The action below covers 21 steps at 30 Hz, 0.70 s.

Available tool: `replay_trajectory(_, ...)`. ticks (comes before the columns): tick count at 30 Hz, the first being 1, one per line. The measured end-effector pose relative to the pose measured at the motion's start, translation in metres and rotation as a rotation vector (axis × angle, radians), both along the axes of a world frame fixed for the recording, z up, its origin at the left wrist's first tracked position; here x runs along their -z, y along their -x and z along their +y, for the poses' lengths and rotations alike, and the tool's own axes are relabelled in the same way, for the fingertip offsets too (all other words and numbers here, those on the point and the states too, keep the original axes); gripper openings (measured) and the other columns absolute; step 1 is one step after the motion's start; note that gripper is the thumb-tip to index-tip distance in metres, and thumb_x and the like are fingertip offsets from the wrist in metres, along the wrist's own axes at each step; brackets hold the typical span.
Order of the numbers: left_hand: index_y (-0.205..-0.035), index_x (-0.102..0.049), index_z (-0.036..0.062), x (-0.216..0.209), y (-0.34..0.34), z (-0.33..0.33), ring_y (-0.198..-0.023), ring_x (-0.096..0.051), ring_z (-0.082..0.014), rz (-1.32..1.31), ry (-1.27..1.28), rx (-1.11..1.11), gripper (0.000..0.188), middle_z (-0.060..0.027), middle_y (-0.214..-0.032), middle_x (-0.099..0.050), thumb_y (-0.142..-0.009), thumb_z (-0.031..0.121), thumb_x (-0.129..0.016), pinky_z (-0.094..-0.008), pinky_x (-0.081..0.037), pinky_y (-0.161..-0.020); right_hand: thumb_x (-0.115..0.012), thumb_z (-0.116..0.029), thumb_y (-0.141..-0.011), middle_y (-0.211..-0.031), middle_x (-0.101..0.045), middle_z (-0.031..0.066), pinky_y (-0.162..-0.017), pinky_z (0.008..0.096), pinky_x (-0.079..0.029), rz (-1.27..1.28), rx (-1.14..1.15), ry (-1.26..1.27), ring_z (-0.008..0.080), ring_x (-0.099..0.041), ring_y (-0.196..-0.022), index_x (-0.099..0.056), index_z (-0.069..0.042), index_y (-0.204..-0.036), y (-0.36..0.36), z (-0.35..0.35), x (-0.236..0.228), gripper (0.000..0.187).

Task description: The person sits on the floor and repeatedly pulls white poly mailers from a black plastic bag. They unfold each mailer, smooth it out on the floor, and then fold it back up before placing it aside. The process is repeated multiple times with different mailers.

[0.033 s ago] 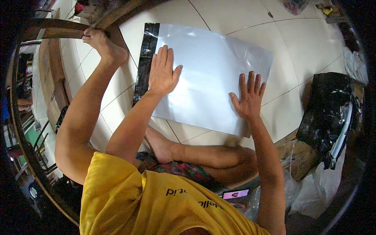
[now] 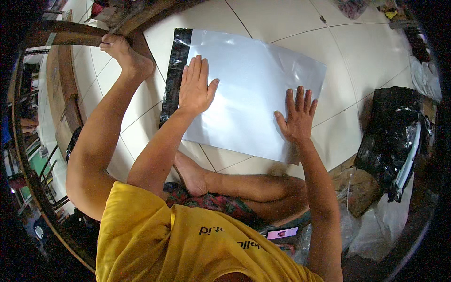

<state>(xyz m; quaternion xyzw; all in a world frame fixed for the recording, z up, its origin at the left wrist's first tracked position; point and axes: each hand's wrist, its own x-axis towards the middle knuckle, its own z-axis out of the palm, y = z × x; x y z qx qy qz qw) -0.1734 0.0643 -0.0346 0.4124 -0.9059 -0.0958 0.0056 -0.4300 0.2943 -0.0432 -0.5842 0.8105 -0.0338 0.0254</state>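
A large pale grey plastic mailer bag [image 2: 244,89] lies spread flat on the tiled floor before me, a black strip [image 2: 176,77] running along its left edge. Flat on the bag's left part rests my left hand [image 2: 195,89], open, fingers together and pointing away from me, beside the black strip. My right hand [image 2: 297,115] is open too, fingers spread, on the bag near its right edge. Neither hand grips anything. Light glares off the bag's middle, and slight creases show toward its far right corner.
Black plastic packaging [image 2: 387,131] is piled at the right, above a brown bundle [image 2: 357,188] and clear plastic [image 2: 383,230]. A lit phone [image 2: 282,232] lies by my lap. Wooden beams [image 2: 66,84] stand at the left, near my outstretched foot [image 2: 124,56].
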Motion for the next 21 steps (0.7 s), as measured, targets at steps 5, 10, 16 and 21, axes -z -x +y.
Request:
replay_trajectory(5,-0.148,-0.035,-0.0064,0.007,-0.006,0.002,-0.149,-0.023,-0.0422,0.125,0.046,0.012,0.067,-0.0298,-0.157,-0.028,-0.097,0.033,-0.053,-0.052,-0.016,-0.123,-0.06,-0.055,-0.09,-0.152,-0.04,0.0268,-0.116,0.0674,-0.019,-0.05,0.016,-0.036,0.0489,-0.032,-0.142,-0.05,-0.007,-0.144,-0.001,-0.018,-0.018,0.073)
replay_trajectory(10,-0.122,-0.056,-0.006,-0.037,-0.009,0.087,-0.124,-0.048,-0.0404,0.473,-0.241,-0.313,0.041,-0.0243,-0.126,-0.056,-0.09,0.02,-0.063,-0.0527,-0.031,-0.11,-0.072,-0.037,-0.086,-0.137,-0.054,0.0251,-0.109,0.051,-0.041,-0.137,-0.112,0.263,0.0419,-0.05,-0.128,-0.057,-0.005,-0.132,0.062,-0.117,-0.034,0.058)
replay_trajectory(16,-0.116,-0.054,-0.0073,0.024,-0.022,0.215,-0.089,-0.062,-0.0285,0.953,-1.003,-1.462,0.047,-0.0165,-0.101,-0.061,-0.093,0.031,-0.069,-0.0413,-0.053,-0.076,-0.079,-0.034,-0.078,-0.136,-0.055,0.0218,-0.104,0.0499,-0.047,-0.333,-0.265,-0.197,0.0406,-0.054,-0.124,-0.052,-0.004,-0.134,0.079,-0.235,-0.036,0.069)
replay_trajectory(21,-0.12,-0.053,-0.0114,0.024,0.002,0.206,-0.086,-0.066,-0.0309,0.966,-1.161,-1.691,0.056,-0.0191,-0.103,-0.062,-0.092,0.033,-0.071,-0.0442,-0.057,-0.071,-0.081,-0.035,-0.072,-0.132,-0.058,0.0223,-0.104,0.0496,-0.048,-0.293,-0.268,-0.522,0.0394,-0.055,-0.125,-0.052,-0.006,-0.134,0.071,-0.257,-0.036,0.074)
